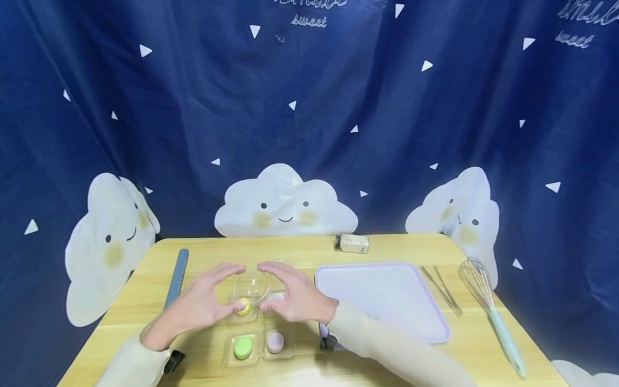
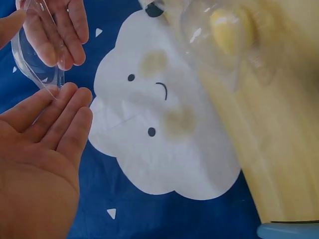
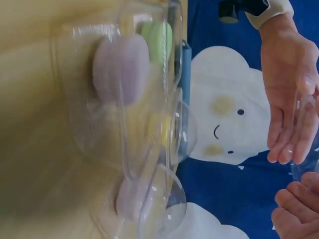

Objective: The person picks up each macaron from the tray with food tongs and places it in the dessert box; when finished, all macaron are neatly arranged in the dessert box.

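Note:
My left hand (image 1: 208, 301) and right hand (image 1: 302, 295) pinch opposite edges of a clear domed plastic lid (image 1: 251, 285), thumbs nearer me and fingers on the far side. It is raised off the table. Below it sits a yellow macaron (image 1: 244, 306) in a clear box; the left wrist view shows a dome over it (image 2: 199, 35). Beside that, partly hidden by my right hand, is a purple macaron (image 3: 133, 199), also under a dome. Closer to me, a green macaron (image 1: 243, 348) and another purple macaron (image 1: 275, 342) lie in uncovered clear trays.
Right of my hands lies a pale purple tray (image 1: 377, 301). Tweezers (image 1: 445, 293) and a whisk (image 1: 498, 322) with a light blue handle lie beyond it. A small dark-capped jar (image 1: 353, 244) lies at the back edge, and a blue strip (image 1: 177, 277) at left.

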### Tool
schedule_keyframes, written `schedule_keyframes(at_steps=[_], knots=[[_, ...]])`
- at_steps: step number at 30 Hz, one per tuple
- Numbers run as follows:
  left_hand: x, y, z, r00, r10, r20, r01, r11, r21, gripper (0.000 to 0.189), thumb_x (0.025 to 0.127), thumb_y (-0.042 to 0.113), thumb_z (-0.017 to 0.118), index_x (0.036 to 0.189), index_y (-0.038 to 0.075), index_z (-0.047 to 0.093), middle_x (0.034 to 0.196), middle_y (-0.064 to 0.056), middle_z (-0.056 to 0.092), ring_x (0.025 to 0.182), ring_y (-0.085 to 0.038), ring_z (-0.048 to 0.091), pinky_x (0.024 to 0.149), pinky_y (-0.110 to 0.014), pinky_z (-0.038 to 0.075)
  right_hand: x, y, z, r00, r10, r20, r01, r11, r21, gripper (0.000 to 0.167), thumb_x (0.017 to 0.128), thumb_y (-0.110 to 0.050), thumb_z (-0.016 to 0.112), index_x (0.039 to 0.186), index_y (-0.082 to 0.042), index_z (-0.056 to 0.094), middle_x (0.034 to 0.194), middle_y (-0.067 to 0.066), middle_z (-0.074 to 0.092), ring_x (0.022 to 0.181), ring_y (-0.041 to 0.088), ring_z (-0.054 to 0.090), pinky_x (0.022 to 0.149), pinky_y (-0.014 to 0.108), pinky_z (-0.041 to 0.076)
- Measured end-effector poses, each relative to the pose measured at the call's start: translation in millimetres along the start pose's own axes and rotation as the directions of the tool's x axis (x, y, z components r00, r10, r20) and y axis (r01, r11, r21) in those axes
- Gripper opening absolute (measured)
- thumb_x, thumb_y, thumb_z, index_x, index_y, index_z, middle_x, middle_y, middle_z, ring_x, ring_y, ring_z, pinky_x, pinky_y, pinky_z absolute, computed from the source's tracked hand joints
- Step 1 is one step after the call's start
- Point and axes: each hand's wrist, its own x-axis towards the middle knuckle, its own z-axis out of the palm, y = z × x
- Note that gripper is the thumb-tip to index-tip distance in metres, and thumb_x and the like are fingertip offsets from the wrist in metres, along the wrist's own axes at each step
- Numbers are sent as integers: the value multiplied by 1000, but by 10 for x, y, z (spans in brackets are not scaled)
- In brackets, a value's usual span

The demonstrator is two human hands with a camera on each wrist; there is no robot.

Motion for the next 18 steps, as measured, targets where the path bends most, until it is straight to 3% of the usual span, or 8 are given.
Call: schedule_keyframes(at_steps=[5,11,18], knots=[[-167,34,27,999,-27,34,27,1000,14,75,71,32,92,137,11,62,136,-9,66,123,-35,65,101,-57,55,-65,-63,45,997,-4,80,8,999,-42,78,83,-38,83,146,-7,50,147,8,59,137,22,57,119,35,44],[-316,47,68,997,-28,68,28,1000,14,71,74,32,90,136,12,62,134,-2,67,120,-30,67,97,-53,58,-126,-173,122,979,82,187,-66,994,-90,75,87,-43,78,148,-10,49,148,6,58,137,21,57,117,35,46],[-519,81,134,982,-116,148,116,993,7,72,74,37,90,137,15,62,136,0,65,124,-29,65,99,-54,56,-205,-243,243,960,89,265,-51,988,-146,76,85,-49,77,146,-12,50,145,4,60,134,18,59,113,31,49]])
